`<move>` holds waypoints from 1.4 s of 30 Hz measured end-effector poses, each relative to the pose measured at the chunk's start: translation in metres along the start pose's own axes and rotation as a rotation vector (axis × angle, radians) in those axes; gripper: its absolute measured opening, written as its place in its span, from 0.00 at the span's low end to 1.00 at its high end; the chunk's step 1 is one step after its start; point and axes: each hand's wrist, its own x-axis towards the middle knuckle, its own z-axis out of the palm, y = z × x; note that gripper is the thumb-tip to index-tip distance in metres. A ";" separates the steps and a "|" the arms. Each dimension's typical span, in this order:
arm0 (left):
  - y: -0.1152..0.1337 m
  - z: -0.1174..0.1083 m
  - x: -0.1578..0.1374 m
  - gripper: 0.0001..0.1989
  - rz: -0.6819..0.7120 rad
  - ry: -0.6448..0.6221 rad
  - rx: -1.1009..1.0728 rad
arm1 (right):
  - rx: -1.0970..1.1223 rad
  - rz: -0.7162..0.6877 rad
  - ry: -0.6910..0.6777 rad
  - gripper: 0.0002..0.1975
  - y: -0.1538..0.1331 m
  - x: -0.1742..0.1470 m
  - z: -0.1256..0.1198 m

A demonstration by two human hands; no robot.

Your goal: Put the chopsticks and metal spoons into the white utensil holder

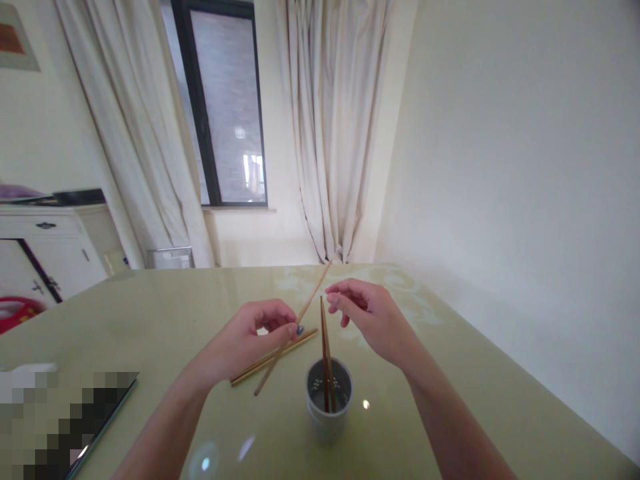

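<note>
My left hand (257, 330) pinches a single wooden chopstick (316, 291) between thumb and fingers, and it slants up to the right. Beneath it, more chopsticks (245, 375) lie together on the table, partly behind my fingers. A small dark blue object (300, 330) shows beside my left fingertips; its kind is unclear. In front of me stands a grey cup-shaped holder (330, 423) with holes inside and a few chopsticks (325, 353) leaning upright in it. Just right of their top ends hovers my right hand (367, 310), fingers loosely curved and apart, with nothing visible in them.
The pale green glossy table (425, 413) spreads around the holder. At the lower left lies a dark-edged flat object (103, 427), mostly pixelated. A white cabinet (75, 247) stands left, curtains (330, 133) and a window (230, 107) are behind, and a wall (510, 167) borders the right.
</note>
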 end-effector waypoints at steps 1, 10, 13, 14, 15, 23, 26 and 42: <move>0.006 0.003 -0.001 0.14 0.029 -0.005 -0.030 | 0.044 -0.024 -0.003 0.09 -0.002 -0.001 0.003; 0.013 0.029 0.003 0.15 0.093 -0.058 -0.221 | 0.259 -0.046 0.018 0.10 -0.008 -0.004 0.005; 0.004 0.024 0.008 0.20 0.066 -0.015 -0.050 | 0.244 -0.051 0.106 0.11 -0.008 -0.004 -0.004; -0.002 0.022 0.010 0.20 0.047 0.005 0.043 | 0.227 -0.053 0.132 0.11 -0.006 -0.003 -0.007; -0.010 0.021 0.012 0.19 0.020 0.020 0.151 | 0.204 -0.052 0.148 0.11 -0.004 -0.003 -0.011; -0.080 0.032 0.021 0.07 -0.271 -0.095 0.751 | -0.020 0.053 -0.031 0.10 0.018 0.004 -0.018; -0.096 0.037 0.022 0.06 -0.317 -0.128 0.782 | -0.129 0.079 -0.098 0.10 0.023 0.006 -0.011; -0.103 0.038 0.021 0.04 -0.371 -0.149 0.829 | -0.247 0.223 -0.247 0.13 0.032 0.006 0.002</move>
